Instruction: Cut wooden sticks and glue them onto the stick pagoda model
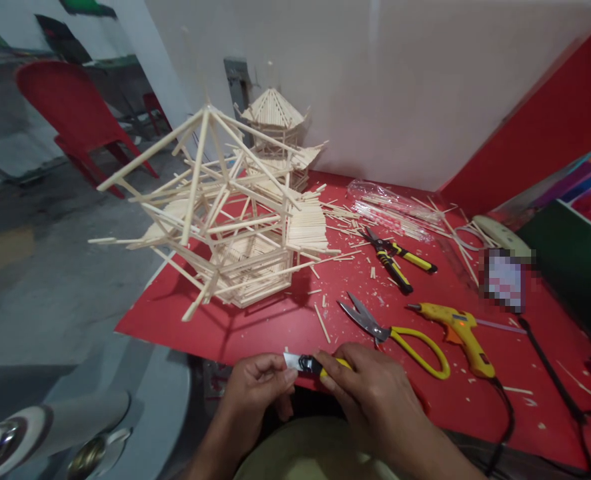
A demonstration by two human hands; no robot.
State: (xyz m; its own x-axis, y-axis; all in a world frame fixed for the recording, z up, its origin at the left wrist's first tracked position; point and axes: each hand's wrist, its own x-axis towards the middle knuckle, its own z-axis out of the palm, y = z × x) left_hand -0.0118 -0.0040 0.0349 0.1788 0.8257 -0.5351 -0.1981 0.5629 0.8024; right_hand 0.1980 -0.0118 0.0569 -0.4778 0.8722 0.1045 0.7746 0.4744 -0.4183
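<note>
Both my hands meet at the near edge of the red table. My right hand is closed round the yellow handle of a utility knife. My left hand pinches the knife's silver blade end between thumb and fingers. Just beyond the hands lie yellow-handled scissors with their blades apart. A large open-frame house of wooden sticks stands at the table's left end, with a smaller roofed stick model behind it.
A yellow glue gun with a black cord lies right of the scissors. Yellow-and-black cutters, a clear packet of sticks and loose stick offcuts lie farther back. A red chair stands on the floor at left.
</note>
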